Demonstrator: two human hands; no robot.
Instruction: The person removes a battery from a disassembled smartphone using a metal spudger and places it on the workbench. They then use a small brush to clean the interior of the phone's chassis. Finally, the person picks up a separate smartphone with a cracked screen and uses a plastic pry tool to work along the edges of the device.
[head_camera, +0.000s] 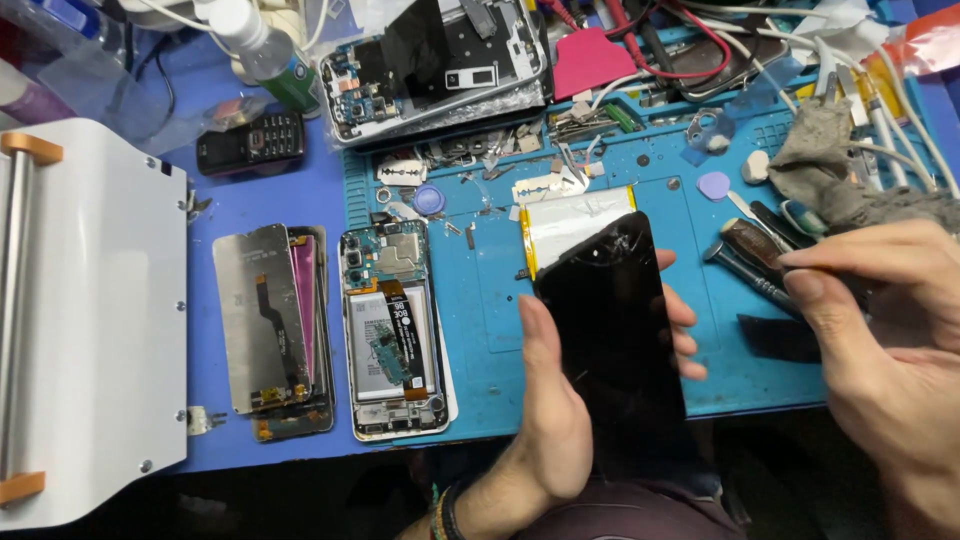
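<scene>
Cracked black glass phone screen panel (612, 330) gripped in the left hand (560, 400), over the near edge of the blue silicone work mat (500, 350).

The left hand wraps the panel's sides, thumb on the left edge, fingertips showing past the right edge. The right hand (880, 340) hovers at the mat's right edge, fingers pinched together near a dark-handled metal tool (748, 255); whether it grips anything I cannot tell. An opened phone body with exposed battery and circuit board (392, 335) lies at the mat's left edge, beside stacked grey display panels (270, 320).
</scene>
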